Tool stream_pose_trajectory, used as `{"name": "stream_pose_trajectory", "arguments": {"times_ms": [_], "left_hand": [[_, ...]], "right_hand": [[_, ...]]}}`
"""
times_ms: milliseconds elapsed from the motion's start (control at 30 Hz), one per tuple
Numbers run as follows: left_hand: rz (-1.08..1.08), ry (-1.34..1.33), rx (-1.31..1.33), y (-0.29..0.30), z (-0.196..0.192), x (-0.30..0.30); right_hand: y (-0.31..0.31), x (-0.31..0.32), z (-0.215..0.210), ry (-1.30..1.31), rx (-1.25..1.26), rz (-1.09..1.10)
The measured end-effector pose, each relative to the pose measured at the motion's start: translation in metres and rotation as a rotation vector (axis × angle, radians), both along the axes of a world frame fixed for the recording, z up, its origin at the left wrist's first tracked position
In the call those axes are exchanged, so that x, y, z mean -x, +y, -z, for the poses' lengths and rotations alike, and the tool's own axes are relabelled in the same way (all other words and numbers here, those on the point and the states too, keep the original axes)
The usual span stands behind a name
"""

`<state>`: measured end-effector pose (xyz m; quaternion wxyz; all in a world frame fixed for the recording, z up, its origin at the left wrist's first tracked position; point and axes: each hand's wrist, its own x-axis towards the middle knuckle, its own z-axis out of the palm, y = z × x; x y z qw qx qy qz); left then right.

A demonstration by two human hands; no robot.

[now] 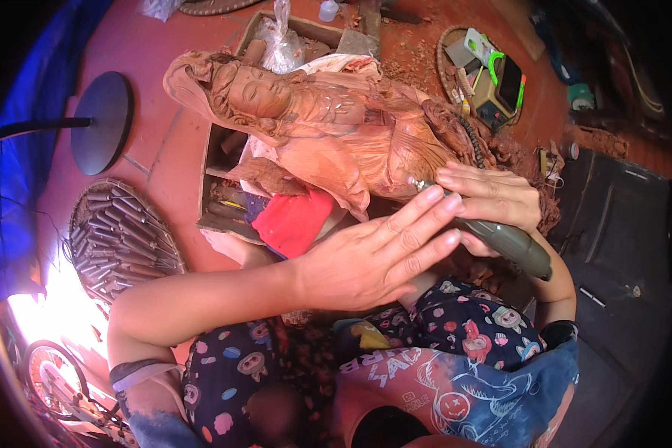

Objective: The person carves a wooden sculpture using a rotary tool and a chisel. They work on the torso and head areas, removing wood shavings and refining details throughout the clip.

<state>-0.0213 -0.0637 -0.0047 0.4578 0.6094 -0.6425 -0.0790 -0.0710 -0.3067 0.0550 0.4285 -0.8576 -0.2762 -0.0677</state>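
Note:
A reddish carved wooden statue [343, 142] of a robed figure lies on its back, its head toward the left. My right hand [496, 196] is closed around a dark green rotary tool [517, 250], whose metal front end meets the lower robe. What bit it carries is too small to tell. Across from it, my left hand [377, 257] is flat with fingers stretched out, their tips against the front of the tool and close to my right fingers. A red cloth [293, 222] sits under the statue's near side.
A wooden box [210, 149] supports the statue. On the left are a basket of dark-handled tools [127, 239] and a round black stand base [103, 123]. At the back right, a round tray [442, 63] holds small items and a phone. Wood shavings [411, 48] litter the red floor.

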Motion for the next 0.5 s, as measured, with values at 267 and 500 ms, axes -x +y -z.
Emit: {"name": "stream_pose_trajectory", "arguments": {"times_ms": [267,500], "left_hand": [[-0.031,0.095,-0.025,-0.015,-0.014,0.001],[-0.050,0.151,0.014,-0.019,-0.011,-0.003]], "right_hand": [[-0.008,-0.020,-0.008,0.242,-0.121,0.007],[-0.008,-0.025,-0.009,0.287,-0.157,0.091]]}}
